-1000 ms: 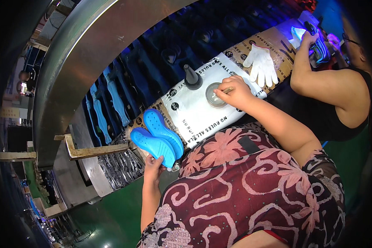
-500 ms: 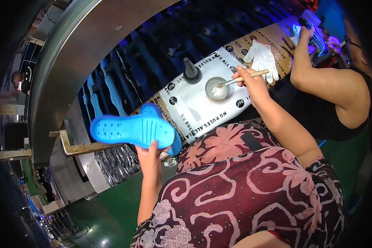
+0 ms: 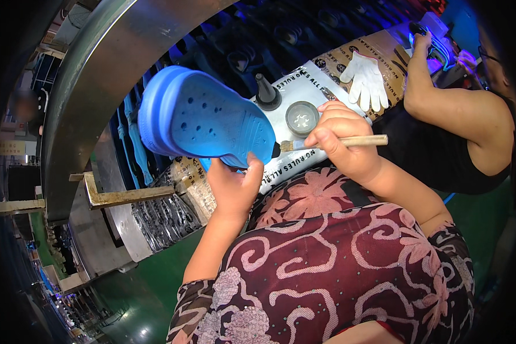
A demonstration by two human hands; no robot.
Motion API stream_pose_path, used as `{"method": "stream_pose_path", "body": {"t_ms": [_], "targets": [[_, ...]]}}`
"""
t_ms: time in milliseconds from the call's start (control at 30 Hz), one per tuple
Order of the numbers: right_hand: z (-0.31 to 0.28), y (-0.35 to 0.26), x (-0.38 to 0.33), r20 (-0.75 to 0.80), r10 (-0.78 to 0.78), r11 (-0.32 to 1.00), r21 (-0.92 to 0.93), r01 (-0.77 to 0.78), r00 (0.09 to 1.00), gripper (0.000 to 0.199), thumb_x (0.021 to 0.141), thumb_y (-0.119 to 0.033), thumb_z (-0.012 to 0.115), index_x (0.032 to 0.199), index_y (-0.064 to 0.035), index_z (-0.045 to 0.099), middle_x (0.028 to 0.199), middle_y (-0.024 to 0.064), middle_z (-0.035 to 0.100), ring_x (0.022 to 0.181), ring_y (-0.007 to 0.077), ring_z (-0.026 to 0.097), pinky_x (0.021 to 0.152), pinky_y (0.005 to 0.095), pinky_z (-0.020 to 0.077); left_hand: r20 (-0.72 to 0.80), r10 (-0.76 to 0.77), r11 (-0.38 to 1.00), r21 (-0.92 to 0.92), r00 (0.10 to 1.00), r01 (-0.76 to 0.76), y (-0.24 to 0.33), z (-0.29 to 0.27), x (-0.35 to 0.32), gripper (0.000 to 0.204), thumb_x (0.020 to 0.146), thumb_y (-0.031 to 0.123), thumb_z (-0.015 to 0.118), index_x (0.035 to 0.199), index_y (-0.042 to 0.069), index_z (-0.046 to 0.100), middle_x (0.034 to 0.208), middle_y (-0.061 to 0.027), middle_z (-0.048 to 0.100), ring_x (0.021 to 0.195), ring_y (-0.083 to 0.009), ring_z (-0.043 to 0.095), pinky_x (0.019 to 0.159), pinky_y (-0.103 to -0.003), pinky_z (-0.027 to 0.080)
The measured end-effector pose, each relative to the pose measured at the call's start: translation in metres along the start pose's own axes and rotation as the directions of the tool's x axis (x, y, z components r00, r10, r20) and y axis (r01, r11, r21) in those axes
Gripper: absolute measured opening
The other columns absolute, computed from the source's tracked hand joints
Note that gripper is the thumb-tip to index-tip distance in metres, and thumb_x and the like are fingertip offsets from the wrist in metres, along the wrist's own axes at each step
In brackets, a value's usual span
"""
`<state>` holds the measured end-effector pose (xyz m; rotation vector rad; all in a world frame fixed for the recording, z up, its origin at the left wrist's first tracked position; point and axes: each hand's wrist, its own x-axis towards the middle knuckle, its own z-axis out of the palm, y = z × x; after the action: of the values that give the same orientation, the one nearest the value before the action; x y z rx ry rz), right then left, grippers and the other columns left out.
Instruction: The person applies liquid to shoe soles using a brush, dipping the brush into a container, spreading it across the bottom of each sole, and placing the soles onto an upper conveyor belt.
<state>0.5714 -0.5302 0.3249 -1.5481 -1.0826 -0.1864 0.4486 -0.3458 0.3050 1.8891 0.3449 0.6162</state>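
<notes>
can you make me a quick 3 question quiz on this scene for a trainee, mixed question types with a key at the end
1. Multiple choice: what is the right hand holding?
a) a spoon
b) a brush
c) a pair of scissors

2. True or false: the white glove lies inside the round dish.

3. Fill in the colour: the left hand holds a ____ sole-shaped piece with holes in it.

Key:
1. b
2. False; the glove lies apart from the dish, farther to the right.
3. blue
</notes>
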Motion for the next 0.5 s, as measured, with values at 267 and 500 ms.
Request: {"method": "stream_pose_path", "body": {"t_ms": [267, 500], "targets": [[0.012, 0.006, 0.0, 0.054, -0.123, 0.987, -0.096, 0.127, 0.991, 0.017, 0.078, -0.015, 0.067, 0.065, -0.0056, 0.063, 0.059, 0.0056, 0.052, 0.056, 0.0239, 0.049, 0.07, 0.036, 0.0413, 0.037, 0.116, 0.993, 0.023, 0.992, -0.117, 0.003, 0.006, 0.002, 0.042, 0.074, -0.004, 0.06, 0.113, -0.007, 0.044, 0.099, -0.0131, 0.06, 0.086, -0.0172, 0.06, 0.08, -0.028, 0.048], [0.003, 0.005, 0.0, 0.035, -0.058, 0.99, -0.124, 0.062, 0.998, 0.021, 0.081, -0.015, 0.063, 0.062, -0.0063, 0.062, 0.057, 0.0052, 0.052, 0.057, 0.0236, 0.051, 0.074, 0.0372, 0.0425, 0.081, 0.179, 0.972, 0.136, 0.98, -0.189, 0.003, 0.008, 0.001, 0.034, 0.073, -0.004, 0.061, 0.105, -0.008, 0.05, 0.09, -0.0122, 0.063, 0.077, -0.0157, 0.062, 0.072, -0.027, 0.049]]}}
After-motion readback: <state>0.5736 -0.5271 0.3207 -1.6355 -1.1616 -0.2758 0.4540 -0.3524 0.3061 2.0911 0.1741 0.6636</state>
